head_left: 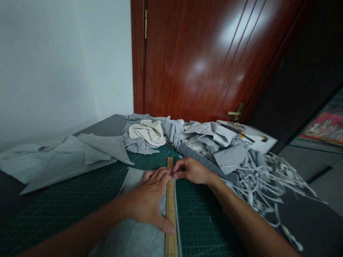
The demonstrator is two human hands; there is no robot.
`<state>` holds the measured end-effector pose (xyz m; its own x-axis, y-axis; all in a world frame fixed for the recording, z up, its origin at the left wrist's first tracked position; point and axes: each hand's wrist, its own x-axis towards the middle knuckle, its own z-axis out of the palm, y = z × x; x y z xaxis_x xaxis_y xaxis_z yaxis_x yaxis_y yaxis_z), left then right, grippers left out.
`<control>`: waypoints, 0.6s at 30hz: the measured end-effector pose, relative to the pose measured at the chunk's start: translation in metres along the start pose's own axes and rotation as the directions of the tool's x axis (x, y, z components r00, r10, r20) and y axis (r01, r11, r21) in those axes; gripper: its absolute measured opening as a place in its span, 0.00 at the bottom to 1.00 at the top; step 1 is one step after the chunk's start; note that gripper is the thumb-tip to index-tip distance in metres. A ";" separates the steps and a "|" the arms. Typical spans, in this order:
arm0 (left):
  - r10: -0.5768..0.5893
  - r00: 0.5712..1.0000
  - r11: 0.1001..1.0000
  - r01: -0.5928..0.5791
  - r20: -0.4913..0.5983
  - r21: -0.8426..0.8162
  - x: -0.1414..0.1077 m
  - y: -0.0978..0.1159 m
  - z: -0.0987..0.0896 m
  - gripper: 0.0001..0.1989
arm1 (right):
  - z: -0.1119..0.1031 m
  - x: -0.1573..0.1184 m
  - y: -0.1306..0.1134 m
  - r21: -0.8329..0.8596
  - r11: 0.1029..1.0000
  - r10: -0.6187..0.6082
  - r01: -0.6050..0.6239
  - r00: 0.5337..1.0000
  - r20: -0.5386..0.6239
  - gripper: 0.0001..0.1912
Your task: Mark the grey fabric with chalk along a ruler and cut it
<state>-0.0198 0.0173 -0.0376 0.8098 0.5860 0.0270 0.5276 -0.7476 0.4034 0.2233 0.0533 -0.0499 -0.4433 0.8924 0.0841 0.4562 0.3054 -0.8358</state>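
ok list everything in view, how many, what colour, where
table: 1, dark, foreground
cutting mat: 1, green, on table
grey fabric: layers unclear, grey, on mat
ruler: 1, yellow-brown, on fabric
small item: 1, dark, ruler's right edge, unidentifiable
loose cloth: at least 1, pale grey, left
cloth pile: many pieces, grey and white, back
cream cloth: 1, cream, on pile
strips: many, pale, right
flat item: 1, white, back right
door: 1, red-brown, behind table
handle: 1, brass-coloured, on door
wall: 1, white, back left
cabinet: 1, dark, far right
left hand: 1, bare, spread on ruler and fabric
right hand: 1, bare, pinching the small item
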 end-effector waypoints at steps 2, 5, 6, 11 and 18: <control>0.003 1.000 1.000 -0.003 -0.009 -0.008 0.000 0.000 0.000 0.59 | -0.003 0.002 0.000 -0.004 1.000 0.001 -0.001 1.000 0.016 0.03; 0.021 0.999 0.999 -0.021 -0.024 -0.025 0.001 0.000 0.001 0.58 | -0.007 0.003 -0.001 -0.005 1.000 0.005 -0.004 0.999 0.044 0.04; 0.024 0.999 0.999 -0.024 -0.028 -0.028 0.001 0.000 0.001 0.57 | -0.008 0.002 -0.002 -0.004 1.000 0.006 -0.005 0.998 0.055 0.03; 0.031 0.999 0.999 -0.032 -0.030 -0.021 0.001 -0.003 0.003 0.55 | -0.012 0.001 -0.003 -0.013 1.000 0.007 -0.005 0.992 0.125 0.05; 0.039 0.999 0.999 -0.039 -0.033 -0.015 0.001 -0.001 0.001 0.53 | -0.011 0.009 -0.003 -0.034 0.999 0.007 -0.003 0.994 0.108 0.05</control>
<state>-0.0190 0.0184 -0.0390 0.8208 0.5665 0.0726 0.4915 -0.7655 0.4153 0.2263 0.0641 -0.0411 -0.5210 0.8533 0.0193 0.4837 0.3138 -0.8171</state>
